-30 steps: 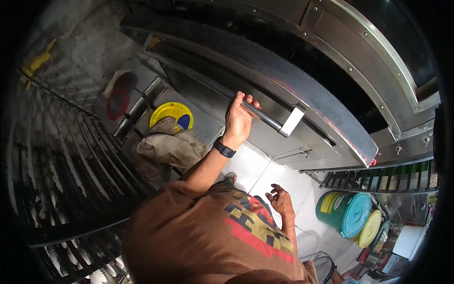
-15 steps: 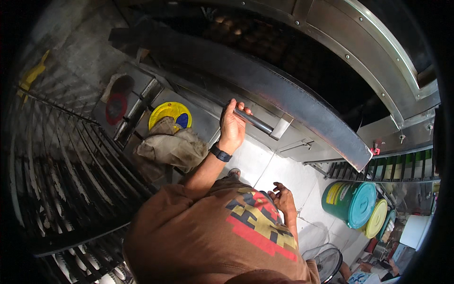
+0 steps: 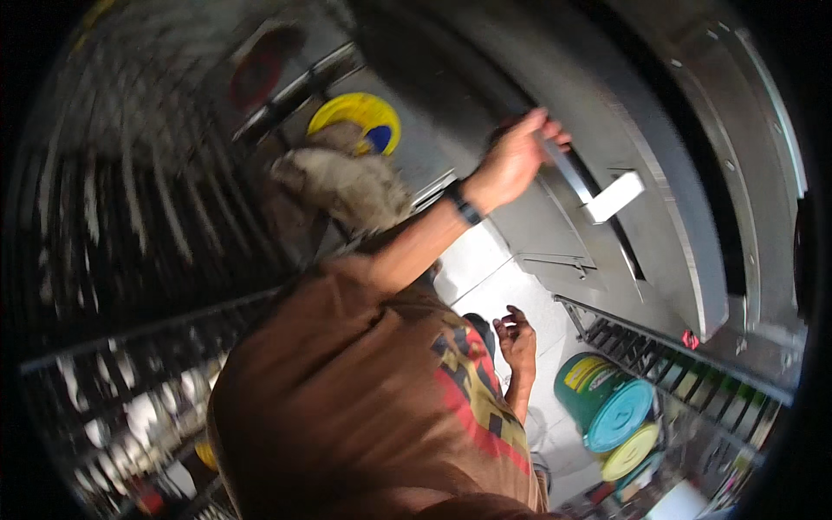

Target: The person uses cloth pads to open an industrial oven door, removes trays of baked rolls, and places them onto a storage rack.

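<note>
My left hand, with a black watch on its wrist, has its fingers wrapped round a steel bar handle on the oven door; the hand is slightly blurred. A pale bracket holds the lower end of the bar. My right hand hangs open beside my shirt, fingers loosely bent and apart over the white floor tiles.
Dark metal racks stand at my left. A beige cloth lies by a yellow round container. At lower right are a green bucket with a turquoise lid, a yellow-lidded one and another rack.
My left hand and the door have shifted up and right in the picture. The dark opening behind the door looks much narrower. The whole view has also turned.
</note>
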`<control>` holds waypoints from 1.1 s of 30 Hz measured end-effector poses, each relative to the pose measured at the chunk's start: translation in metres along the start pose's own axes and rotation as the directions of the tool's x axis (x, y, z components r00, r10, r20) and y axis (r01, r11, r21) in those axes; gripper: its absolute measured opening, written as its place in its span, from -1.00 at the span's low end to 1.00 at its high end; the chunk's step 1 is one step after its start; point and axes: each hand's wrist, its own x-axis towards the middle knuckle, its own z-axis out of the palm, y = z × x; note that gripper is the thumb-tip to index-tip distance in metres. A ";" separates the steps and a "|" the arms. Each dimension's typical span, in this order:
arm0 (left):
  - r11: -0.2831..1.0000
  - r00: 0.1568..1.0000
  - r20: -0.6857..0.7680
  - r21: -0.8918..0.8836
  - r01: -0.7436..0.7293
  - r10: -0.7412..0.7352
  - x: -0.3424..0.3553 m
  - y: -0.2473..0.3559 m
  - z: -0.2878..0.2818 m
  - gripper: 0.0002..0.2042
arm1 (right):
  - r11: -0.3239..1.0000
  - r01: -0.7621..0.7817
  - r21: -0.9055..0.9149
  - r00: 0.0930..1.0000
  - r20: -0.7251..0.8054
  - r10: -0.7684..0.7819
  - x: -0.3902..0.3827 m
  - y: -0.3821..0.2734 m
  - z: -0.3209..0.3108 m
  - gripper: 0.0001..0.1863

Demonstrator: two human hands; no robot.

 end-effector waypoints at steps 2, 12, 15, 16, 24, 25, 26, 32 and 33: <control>0.996 0.998 0.033 0.077 -0.053 0.050 0.017 0.000 0.018 -0.81 | 1.000 0.003 0.031 1.000 0.026 -0.003 0.001 -0.003 -0.002 -0.56; 0.978 0.982 -0.077 0.125 -0.164 0.175 0.059 -0.009 0.048 -0.81 | 0.991 0.135 -0.018 0.950 0.287 -0.124 0.021 0.039 -0.037 -0.53; 0.974 0.979 -0.114 0.166 -0.151 0.172 0.065 -0.010 0.057 -0.79 | 0.979 0.194 -0.067 0.927 0.340 -0.160 0.028 0.047 -0.045 -0.53; 0.969 0.979 -0.109 0.197 -0.147 0.171 0.068 -0.011 0.059 -0.79 | 0.973 0.215 -0.080 0.916 0.361 -0.173 0.029 0.048 -0.048 -0.54; 0.678 0.959 -0.047 0.717 -0.162 0.279 0.026 0.000 0.029 -0.71 | 0.945 0.301 -0.127 0.844 0.497 -0.202 0.055 0.019 -0.031 -0.56; 0.517 0.935 -0.018 0.837 -0.179 0.354 0.013 0.000 0.001 -0.70 | 0.943 0.309 -0.126 0.843 0.496 -0.210 0.059 0.013 -0.025 -0.56; 0.092 0.910 0.113 0.983 -0.162 0.398 -0.001 0.011 -0.040 -0.69 | 0.929 0.350 -0.121 0.832 0.497 -0.248 0.062 0.009 -0.022 -0.56; -0.180 0.587 -0.225 0.814 0.552 0.778 -0.155 0.136 -0.217 -0.60 | 0.954 0.288 -0.087 0.828 0.522 -0.203 0.078 -0.019 0.009 -0.52; -0.213 0.464 -0.094 0.796 0.566 0.881 -0.170 0.152 -0.220 -0.60 | 0.957 0.275 -0.091 0.833 0.520 -0.190 0.081 -0.023 0.015 -0.52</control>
